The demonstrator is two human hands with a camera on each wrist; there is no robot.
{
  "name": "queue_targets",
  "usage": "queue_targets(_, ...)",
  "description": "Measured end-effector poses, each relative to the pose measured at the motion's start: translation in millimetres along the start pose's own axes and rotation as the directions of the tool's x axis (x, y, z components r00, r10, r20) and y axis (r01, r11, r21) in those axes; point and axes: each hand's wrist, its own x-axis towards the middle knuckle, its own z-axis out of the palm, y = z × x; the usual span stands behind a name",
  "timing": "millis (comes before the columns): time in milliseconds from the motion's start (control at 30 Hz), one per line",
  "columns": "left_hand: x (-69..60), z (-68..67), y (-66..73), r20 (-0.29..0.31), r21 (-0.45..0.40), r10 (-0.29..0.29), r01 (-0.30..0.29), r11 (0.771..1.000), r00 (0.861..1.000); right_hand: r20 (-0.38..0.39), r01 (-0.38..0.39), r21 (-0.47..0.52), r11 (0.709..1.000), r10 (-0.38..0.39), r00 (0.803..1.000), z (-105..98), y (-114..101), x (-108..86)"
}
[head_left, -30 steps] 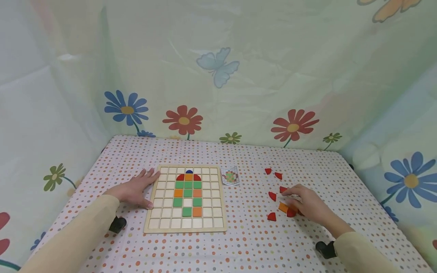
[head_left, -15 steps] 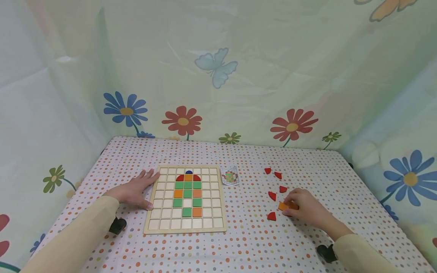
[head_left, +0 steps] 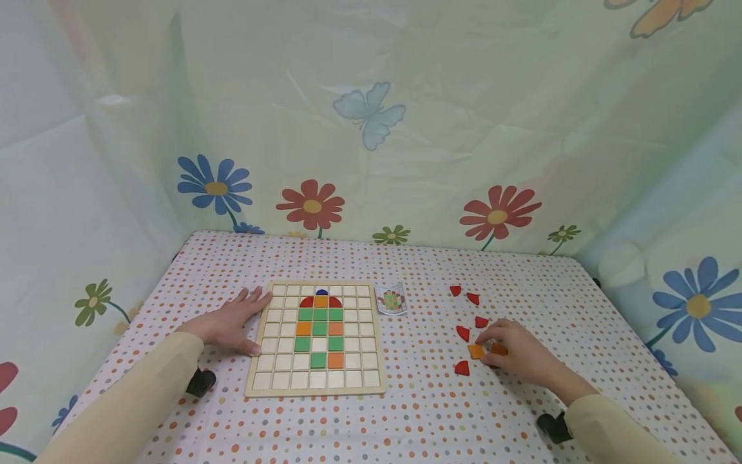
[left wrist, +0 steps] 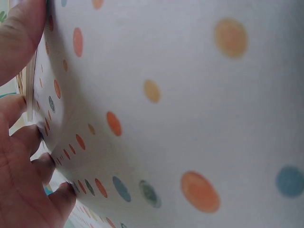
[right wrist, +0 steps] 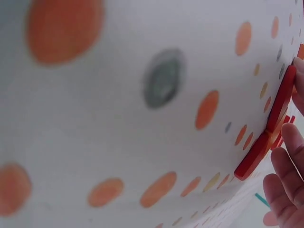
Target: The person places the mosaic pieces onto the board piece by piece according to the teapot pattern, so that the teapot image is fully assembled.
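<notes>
A wooden grid board [head_left: 315, 392] lies left of centre, holding green, orange and red pieces and a blue one. My left hand [head_left: 228, 324] rests beside it, fingers spread, with fingertips and thumb at its left edge. To the right, my right hand [head_left: 522, 353] pinches an orange square tile [head_left: 475, 352] between thumb and index finger, low over the cloth. Another orange piece [head_left: 498, 348] shows partly under that hand. In the right wrist view, red pieces [right wrist: 282, 97] lie beside the curved fingers [right wrist: 285, 171]; the hand hides part of the pile.
Several red quarter-round pieces [head_left: 462, 368] lie scattered left of and beyond the right hand. A small printed card [head_left: 391, 300] sits against the board's right side. The dotted cloth [head_left: 429, 412] covers the table, with a flowered curtain [head_left: 440, 148] behind.
My right hand has drawn back a little from the red pieces to the orange ones. The orange tile has shifted slightly left and turned. My left hand stays in place.
</notes>
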Motion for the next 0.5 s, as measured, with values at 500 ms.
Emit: queue_targets(500,-1.7,-1.4,2.7,-0.003,-0.007,0.0,0.0,1.0,1.0,-0.046,0.026,0.038,0.999,-0.025,0.999,-1.1,-16.8,3.9)
